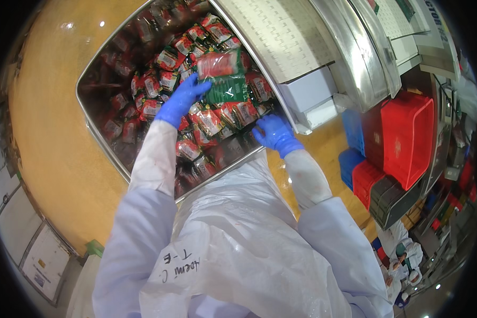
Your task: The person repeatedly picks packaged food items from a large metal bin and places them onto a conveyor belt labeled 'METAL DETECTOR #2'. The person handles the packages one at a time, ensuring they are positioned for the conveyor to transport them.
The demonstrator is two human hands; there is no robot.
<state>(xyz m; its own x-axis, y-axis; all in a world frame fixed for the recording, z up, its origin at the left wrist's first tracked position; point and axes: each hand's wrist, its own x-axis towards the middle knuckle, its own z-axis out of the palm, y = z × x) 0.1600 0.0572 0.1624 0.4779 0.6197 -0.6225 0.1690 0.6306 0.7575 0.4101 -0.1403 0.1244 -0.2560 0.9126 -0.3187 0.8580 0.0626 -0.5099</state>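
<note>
A deep metal bin [121, 169] holds many small red and green plastic packets [206, 121]. My left hand [185, 97], in a blue glove, is over the pile with fingers spread, at the left edge of a larger green and red packet [226, 88]. That packet is partly blurred; whether my fingers grip it cannot be told. Near the bin's right corner my right hand [274, 133], also gloved in blue, has its fingers curled over packets by the rim. Whether it holds one is unclear.
A white textured conveyor belt [276, 35] with a curved metal guard [357, 47] adjoins the bin's upper right side. Red crates [407, 139], blue crates [349, 163] and a dark crate [393, 198] stand right. Several people in white [405, 250] are at the lower right.
</note>
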